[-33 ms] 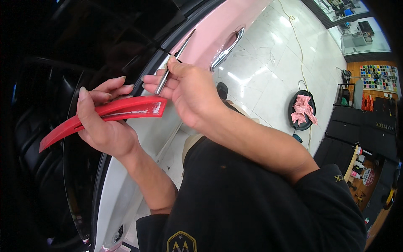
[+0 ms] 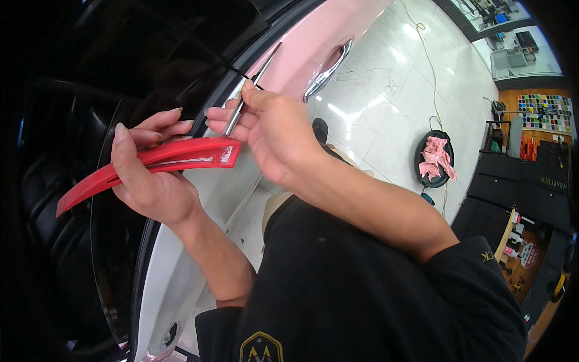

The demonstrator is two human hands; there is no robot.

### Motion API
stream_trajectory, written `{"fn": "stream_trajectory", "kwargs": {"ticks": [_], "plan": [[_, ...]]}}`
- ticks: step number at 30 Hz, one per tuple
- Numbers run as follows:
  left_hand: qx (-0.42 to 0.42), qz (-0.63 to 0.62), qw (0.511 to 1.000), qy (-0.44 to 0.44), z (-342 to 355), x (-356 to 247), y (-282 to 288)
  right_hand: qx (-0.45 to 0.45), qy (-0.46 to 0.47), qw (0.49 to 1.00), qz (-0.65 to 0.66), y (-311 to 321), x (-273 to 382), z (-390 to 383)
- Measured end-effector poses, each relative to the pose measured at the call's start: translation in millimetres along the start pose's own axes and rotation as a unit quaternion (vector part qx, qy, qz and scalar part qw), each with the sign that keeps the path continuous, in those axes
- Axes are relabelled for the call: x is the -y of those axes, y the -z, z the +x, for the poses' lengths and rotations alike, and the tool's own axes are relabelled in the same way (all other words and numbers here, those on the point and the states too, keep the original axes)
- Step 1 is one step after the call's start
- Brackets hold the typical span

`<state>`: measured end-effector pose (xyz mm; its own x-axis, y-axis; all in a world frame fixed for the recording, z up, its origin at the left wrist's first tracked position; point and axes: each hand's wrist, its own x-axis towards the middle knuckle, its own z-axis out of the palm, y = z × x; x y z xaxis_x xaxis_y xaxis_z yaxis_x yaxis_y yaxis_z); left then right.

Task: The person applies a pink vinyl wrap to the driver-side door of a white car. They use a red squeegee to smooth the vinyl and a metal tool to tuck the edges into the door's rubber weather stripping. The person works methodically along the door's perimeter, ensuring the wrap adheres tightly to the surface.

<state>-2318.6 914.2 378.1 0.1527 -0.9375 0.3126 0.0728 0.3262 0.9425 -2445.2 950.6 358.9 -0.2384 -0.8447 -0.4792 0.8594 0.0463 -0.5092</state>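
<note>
My left hand (image 2: 154, 187) is closed around a long, curved, red plastic wedge tool (image 2: 199, 148) with a slot along its side. The thumb lies across it, and the other fingers come out beyond its far edge. Pinched in my right hand (image 2: 274, 127) is a slim silver metal tool (image 2: 231, 125), slanting up and away toward the pink door panel. What kind of tool this is does not show clearly. Its near end is close to the wedge's right end. Both hands are over the car door (image 2: 169, 253), beside the dark window (image 2: 54, 199).
A chrome handle (image 2: 329, 71) stands out from the pink-covered door panel (image 2: 295, 39). On the tiled floor (image 2: 374, 102), a black round container (image 2: 418, 158) holds crumpled pink film (image 2: 435, 158), and a cord (image 2: 431, 63) runs nearby. Dark cabinets (image 2: 512, 187) line the right side.
</note>
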Motion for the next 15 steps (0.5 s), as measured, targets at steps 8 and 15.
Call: {"fn": "stream_trajectory", "kwargs": {"ticks": [8, 15], "plan": [[0.091, -0.119, 0.987, 0.058, -4.1, -12.6, 30.3, 0.015, -0.043, 0.999, -0.027, -2.7, -9.0, -13.3], [0.076, -0.041, 0.992, -0.094, -5.1, -45.1, 118.0, 0.035, -0.061, 0.997, -0.035, -7.9, -16.9, -21.7]]}}
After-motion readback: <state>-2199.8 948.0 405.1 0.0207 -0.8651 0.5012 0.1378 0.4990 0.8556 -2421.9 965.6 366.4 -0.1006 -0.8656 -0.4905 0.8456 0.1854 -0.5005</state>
